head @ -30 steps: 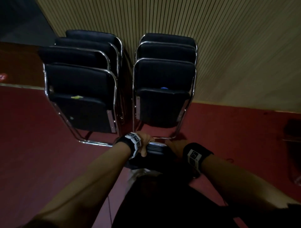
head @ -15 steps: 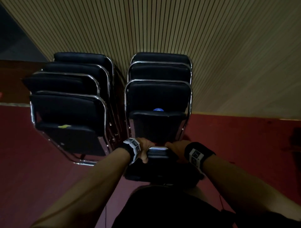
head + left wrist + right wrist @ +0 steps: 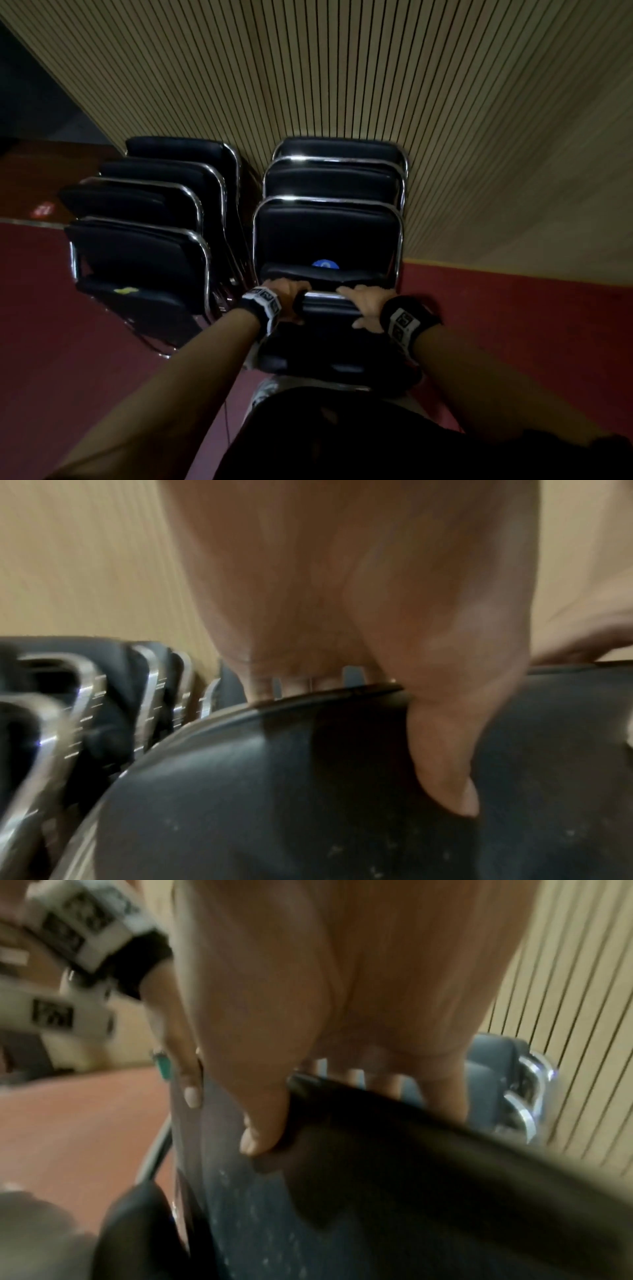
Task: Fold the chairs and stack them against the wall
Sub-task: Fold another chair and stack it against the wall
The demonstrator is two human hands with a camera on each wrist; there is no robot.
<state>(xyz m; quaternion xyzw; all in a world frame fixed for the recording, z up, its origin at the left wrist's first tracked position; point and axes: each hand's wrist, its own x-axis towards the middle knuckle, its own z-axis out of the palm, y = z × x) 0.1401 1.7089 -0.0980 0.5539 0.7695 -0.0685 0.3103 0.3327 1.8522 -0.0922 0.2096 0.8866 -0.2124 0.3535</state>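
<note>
Hands grip one folded chair (image 3: pixel 329 346) by its top edge: left hand (image 3: pixel 286 294) and right hand (image 3: pixel 368 305) both curl over it, just before the right-hand stack (image 3: pixel 329 236) against the slatted wall (image 3: pixel 342 85).

Folded chair (image 3: pixel 329 339) with black padded seat and back on a chrome tube frame, held upright by its top edge directly in front of the right stack (image 3: pixel 330 205) of three matching folded chairs. The left stack (image 3: pixel 154 219) holds four. Both stacks lean against the ribbed wall (image 3: pixel 376 85), standing side by side on the red floor.
</note>
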